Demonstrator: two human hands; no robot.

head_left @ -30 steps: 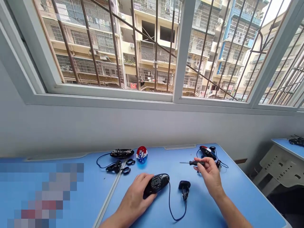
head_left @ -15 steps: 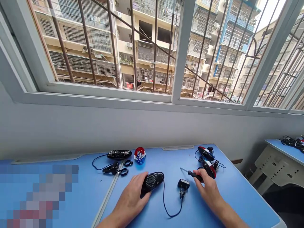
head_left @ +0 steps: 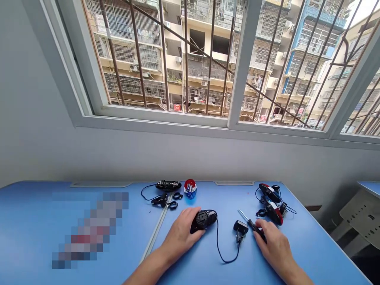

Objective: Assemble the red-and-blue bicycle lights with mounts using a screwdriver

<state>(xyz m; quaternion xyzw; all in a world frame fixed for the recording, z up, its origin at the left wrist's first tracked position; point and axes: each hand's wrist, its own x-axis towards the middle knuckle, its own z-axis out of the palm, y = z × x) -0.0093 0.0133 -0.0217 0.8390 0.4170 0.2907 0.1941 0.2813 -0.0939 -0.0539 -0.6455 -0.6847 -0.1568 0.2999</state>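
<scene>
My left hand (head_left: 184, 232) is closed around a black oval electronic device (head_left: 207, 218), with the thumb on its near side and the fingers over the far side. A thin black cable (head_left: 219, 246) loops from the device to a small black box with a metal clip (head_left: 240, 227), which lies on the table between my hands. In my right hand (head_left: 274, 242) is a small screwdriver (head_left: 251, 223) with a black handle. Its metal shaft points away and to the left, low over the table beside the small box. The hand hides part of the handle.
On the blue table (head_left: 115, 273), another black oval device (head_left: 168, 185), a black clamp part (head_left: 160, 200) and a red-and-blue ball-like container (head_left: 190, 189) sit at the back. Several black-and-red devices with cables (head_left: 270, 209) lie at right. A barred window (head_left: 169, 59) is behind.
The view has swung left, so everything sits further right in the picture. My right hand has drawn slightly nearer, turning the screwdriver's shaft more away from me. My left hand keeps its hold.
</scene>
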